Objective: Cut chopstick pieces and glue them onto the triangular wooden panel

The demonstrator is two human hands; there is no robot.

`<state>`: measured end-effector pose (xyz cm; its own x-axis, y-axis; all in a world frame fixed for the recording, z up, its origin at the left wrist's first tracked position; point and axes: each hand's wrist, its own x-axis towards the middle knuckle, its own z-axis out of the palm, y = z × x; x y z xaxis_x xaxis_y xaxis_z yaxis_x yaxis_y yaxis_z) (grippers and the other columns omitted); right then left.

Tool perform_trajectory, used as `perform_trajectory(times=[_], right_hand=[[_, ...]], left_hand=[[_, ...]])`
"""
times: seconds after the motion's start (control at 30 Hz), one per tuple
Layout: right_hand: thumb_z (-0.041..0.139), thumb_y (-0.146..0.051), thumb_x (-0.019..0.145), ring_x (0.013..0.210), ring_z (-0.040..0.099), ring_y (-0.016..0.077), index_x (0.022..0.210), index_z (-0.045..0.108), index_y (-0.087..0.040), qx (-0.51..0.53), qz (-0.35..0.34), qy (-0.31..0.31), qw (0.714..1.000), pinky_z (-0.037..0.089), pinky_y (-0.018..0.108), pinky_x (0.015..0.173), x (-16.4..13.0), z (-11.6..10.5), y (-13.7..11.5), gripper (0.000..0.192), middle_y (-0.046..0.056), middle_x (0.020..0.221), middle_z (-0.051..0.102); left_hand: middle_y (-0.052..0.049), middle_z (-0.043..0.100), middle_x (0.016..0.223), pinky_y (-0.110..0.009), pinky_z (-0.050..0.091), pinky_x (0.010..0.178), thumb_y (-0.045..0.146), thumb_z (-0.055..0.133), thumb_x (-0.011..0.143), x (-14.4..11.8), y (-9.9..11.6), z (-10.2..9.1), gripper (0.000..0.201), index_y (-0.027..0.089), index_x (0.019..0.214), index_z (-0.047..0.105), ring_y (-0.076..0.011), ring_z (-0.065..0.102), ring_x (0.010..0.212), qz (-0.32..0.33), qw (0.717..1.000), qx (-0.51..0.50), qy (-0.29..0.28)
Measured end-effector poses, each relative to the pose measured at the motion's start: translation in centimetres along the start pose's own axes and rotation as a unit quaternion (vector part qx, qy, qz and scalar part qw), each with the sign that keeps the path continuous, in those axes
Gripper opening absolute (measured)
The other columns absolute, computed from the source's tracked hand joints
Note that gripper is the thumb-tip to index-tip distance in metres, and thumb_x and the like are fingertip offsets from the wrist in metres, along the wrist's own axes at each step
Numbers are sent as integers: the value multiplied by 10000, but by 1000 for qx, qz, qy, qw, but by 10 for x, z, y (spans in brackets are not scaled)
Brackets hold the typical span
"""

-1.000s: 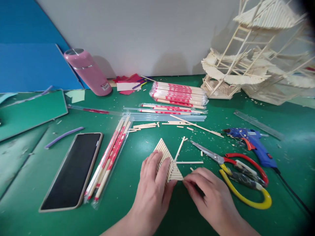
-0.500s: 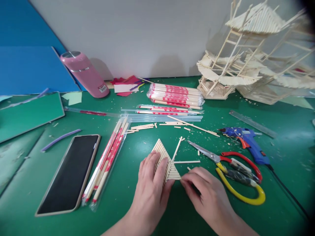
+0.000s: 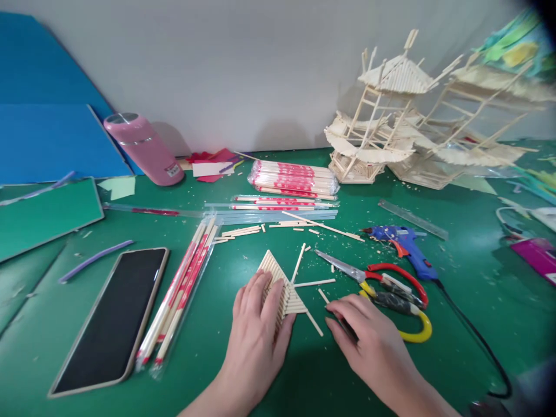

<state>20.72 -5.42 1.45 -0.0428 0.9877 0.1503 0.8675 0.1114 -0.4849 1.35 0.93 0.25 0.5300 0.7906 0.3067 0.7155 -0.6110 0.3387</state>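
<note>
Left hand (image 3: 254, 327): gripping stick panel (image 3: 296, 303) | right hand (image 3: 373, 336): loosely spread | clear wrapper (image 3: 333, 184): sticks (image 3: 297, 178) inside

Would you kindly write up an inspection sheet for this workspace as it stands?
Surface: green tabletop, short stick offcuts scattered on it.
Work pieces: stick panel, with three thin sticks splayed along its right side.
Clutter: phone, plastic-wrapped chopsticks, scissors, hot glue gun.
Hands: left hand lies over the panel; right hand, fingers parted, is beside a short loose stick, contact unclear.
Cables: black cord runs from the glue gun toward lower right.
Surroundings: pink flask and stick-built tower model before a grey wall.
</note>
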Motion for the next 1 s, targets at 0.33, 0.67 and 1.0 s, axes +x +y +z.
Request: perform_trajectory(times=[0.33,0.67,1.0], right_hand=[[391,-148,867,709,566,153,862,548,-194,-28,17,0,999,462,279,620,11,-7,9,164,39,811,565],[425,-180,860,752,585,121,896,561,-231,-39,8,33,999,467,220,659,7,-22,14,150,12,854,599],[507,-366,734,777,573,239,967,545,-166,-162,190,185,951,471,359,647,23,-76,114,310,106,905,589]], left_hand=[[-180,443,1222,-501,379,870,239,499,812,-1,3,0,412,146,1201,402,-329,388,1157,1,999,40,3],[-168,470,1206,-487,379,843,279,494,810,1,4,0,408,156,1193,422,-331,417,1109,-11,999,47,8],[-178,466,1206,-498,374,834,260,499,808,-1,5,1,438,133,1216,400,-332,415,1090,-8,999,50,11]])
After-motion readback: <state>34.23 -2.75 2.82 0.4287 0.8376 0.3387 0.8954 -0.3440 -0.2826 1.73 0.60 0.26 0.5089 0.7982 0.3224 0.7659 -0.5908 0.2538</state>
